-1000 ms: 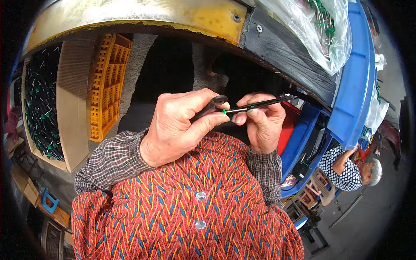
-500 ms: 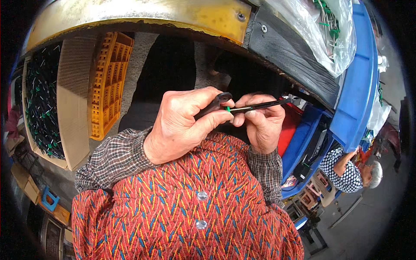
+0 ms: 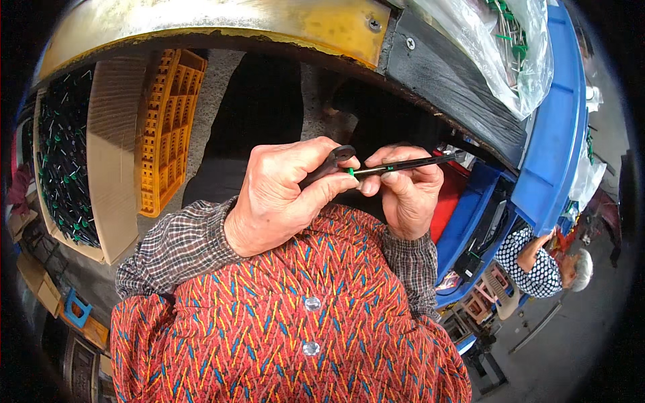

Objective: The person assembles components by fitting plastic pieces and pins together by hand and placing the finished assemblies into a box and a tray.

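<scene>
In front of my apron, my left hand [image 3: 272, 198] is closed on a black plastic handle [image 3: 328, 166] with a rounded, holed end. A small green collar [image 3: 350, 172] sits by its fingertips, and a thin metal shaft [image 3: 367, 172] runs from there toward the other hand. My right hand [image 3: 408, 198] pinches a long, slim black plastic piece [image 3: 430, 161] that points to the right, angled slightly upward. The shaft lies along or inside this slim piece; fingers hide which. A second spot of green shows between the right fingers.
To the left stand a cardboard box [image 3: 111, 161] full of black-and-green parts and a yellow crate [image 3: 164, 134]. A bench edge [image 3: 222, 20] spans the top. At right are a clear bag [image 3: 470, 40] of green-ended metal parts, a blue tray [image 3: 554, 134], a blue bin [image 3: 470, 208] and another person [image 3: 537, 269].
The slim black piece has shifted a little to the right, and a green spot now shows between my right fingers. Both hands keep nearly the same place and grip.
</scene>
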A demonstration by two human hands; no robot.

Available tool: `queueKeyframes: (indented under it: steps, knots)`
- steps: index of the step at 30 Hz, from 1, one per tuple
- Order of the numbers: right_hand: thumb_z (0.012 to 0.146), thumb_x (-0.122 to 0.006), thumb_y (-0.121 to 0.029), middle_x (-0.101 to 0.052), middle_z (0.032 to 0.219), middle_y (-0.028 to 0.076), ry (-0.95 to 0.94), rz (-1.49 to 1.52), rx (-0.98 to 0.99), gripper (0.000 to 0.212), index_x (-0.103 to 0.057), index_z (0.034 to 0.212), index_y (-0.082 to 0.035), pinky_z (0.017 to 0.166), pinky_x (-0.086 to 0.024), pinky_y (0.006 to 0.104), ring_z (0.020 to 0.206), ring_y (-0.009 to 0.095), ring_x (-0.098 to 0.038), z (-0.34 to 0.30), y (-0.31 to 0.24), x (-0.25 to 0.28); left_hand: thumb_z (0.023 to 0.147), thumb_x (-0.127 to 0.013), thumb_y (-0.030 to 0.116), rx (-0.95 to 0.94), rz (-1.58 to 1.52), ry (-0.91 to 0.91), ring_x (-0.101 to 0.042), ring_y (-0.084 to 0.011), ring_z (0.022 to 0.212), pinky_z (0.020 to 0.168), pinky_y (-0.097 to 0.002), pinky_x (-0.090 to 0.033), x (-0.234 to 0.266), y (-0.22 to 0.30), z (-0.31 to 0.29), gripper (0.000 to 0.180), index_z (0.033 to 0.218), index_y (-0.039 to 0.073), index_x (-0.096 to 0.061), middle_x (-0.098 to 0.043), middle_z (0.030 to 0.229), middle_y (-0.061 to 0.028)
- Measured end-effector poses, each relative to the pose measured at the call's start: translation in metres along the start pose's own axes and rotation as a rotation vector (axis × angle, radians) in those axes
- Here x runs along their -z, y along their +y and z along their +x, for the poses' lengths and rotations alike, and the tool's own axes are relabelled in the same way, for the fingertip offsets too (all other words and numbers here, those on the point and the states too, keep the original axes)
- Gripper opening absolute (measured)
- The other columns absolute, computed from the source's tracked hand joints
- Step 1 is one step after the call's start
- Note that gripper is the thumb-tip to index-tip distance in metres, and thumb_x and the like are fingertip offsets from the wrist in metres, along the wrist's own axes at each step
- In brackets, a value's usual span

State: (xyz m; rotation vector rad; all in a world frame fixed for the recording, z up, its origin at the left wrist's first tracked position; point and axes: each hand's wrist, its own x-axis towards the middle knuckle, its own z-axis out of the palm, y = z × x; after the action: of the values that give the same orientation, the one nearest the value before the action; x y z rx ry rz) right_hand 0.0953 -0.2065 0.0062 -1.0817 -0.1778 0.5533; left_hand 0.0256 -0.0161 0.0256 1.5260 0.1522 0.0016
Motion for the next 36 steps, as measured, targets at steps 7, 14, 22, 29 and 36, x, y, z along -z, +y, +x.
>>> queueKeyframes:
  steps: [7, 14, 22, 29, 36]
  knots:
    - [0.082, -0.062, 0.008, -0.064, 0.097, 0.024, 0.021, -0.107, 0.026, 0.016, -0.06, 0.098, 0.01, 0.064, -0.057, 0.0341, 0.069, 0.025, -0.067, 0.001, -0.004, -0.007, 0.077, -0.071, 0.001, -0.219, 0.231, 0.088, -0.06, -0.0088, 0.059, 0.054, -0.0236, -0.046, -0.002, 0.005, 0.002, 0.016, 0.092, 0.001, -0.066, -0.065, 0.073, -0.0063]
    - [0.081, -0.061, 0.009, -0.063, 0.099, 0.025, 0.013, -0.038, -0.023, 0.017, -0.06, 0.098, 0.01, 0.066, -0.058, 0.0345, 0.07, 0.027, -0.067, 0.001, -0.001, 0.002, 0.077, -0.069, 0.001, -0.127, 0.157, 0.034, -0.061, -0.0082, 0.059, 0.054, -0.0232, -0.046, 0.001, 0.001, 0.003, 0.016, 0.093, 0.001, -0.067, -0.066, 0.071, -0.0066]
    - [0.08, -0.062, 0.01, -0.064, 0.098, 0.025, 0.013, -0.022, -0.008, 0.018, -0.06, 0.098, 0.011, 0.065, -0.058, 0.0349, 0.071, 0.027, -0.068, 0.001, 0.0, 0.003, 0.079, -0.069, 0.001, -0.118, 0.106, 0.037, -0.065, -0.0095, 0.063, 0.055, -0.0227, -0.049, 0.0, -0.002, 0.005, 0.014, 0.093, -0.001, -0.066, -0.067, 0.072, -0.007]
    - [0.079, -0.061, 0.011, -0.065, 0.098, 0.024, 0.004, -0.038, -0.029, 0.019, -0.06, 0.099, 0.012, 0.065, -0.058, 0.0339, 0.071, 0.026, -0.068, 0.002, 0.0, 0.003, 0.08, -0.069, 0.002, -0.109, 0.094, 0.033, -0.064, -0.0086, 0.064, 0.056, -0.0222, -0.048, 0.0, -0.004, 0.004, 0.013, 0.092, -0.002, -0.066, -0.066, 0.073, -0.0073]
    - [0.079, -0.06, 0.012, -0.064, 0.097, 0.025, -0.006, 0.002, -0.017, 0.018, -0.06, 0.097, 0.011, 0.064, -0.058, 0.0347, 0.071, 0.026, -0.067, 0.002, -0.001, -0.001, 0.08, -0.069, 0.003, -0.093, 0.107, 0.011, -0.062, -0.0078, 0.063, 0.056, -0.0225, -0.047, 0.001, -0.002, 0.003, 0.013, 0.092, -0.001, -0.066, -0.066, 0.073, -0.0067]
